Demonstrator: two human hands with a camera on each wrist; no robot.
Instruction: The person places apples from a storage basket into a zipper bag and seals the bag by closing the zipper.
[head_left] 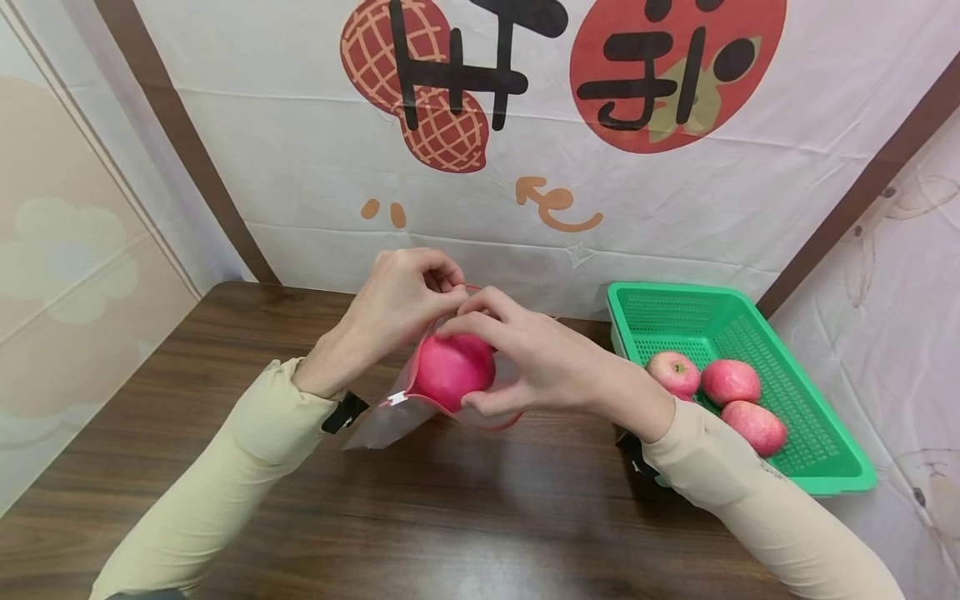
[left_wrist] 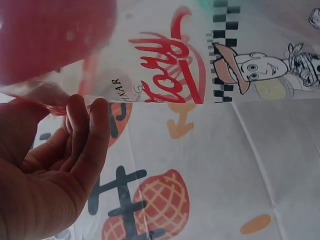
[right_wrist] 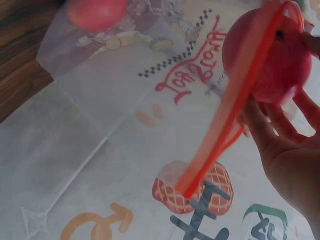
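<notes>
A clear zip bag (head_left: 390, 423) with a red zipper edge and a white slider (head_left: 397, 399) hangs over the table, its mouth spread. My left hand (head_left: 397, 292) pinches the bag's far rim between thumb and fingers. With curled fingers my right hand (head_left: 536, 358) holds a pink-red apple (head_left: 453, 371) in the bag's mouth. In the right wrist view, the red zipper strip (right_wrist: 225, 125) crosses in front of that apple, and another apple (right_wrist: 97, 14) lies deeper in the bag. Red lettering and cartoon figures (left_wrist: 250, 70) print the bag's side in the left wrist view.
On the right stands a green plastic basket (head_left: 817, 408) with several apples (head_left: 731, 382) in it. Dark wood-grain table (head_left: 300, 517) lies beneath both arms. A printed white cloth (head_left: 300, 150) rises behind the table's far edge.
</notes>
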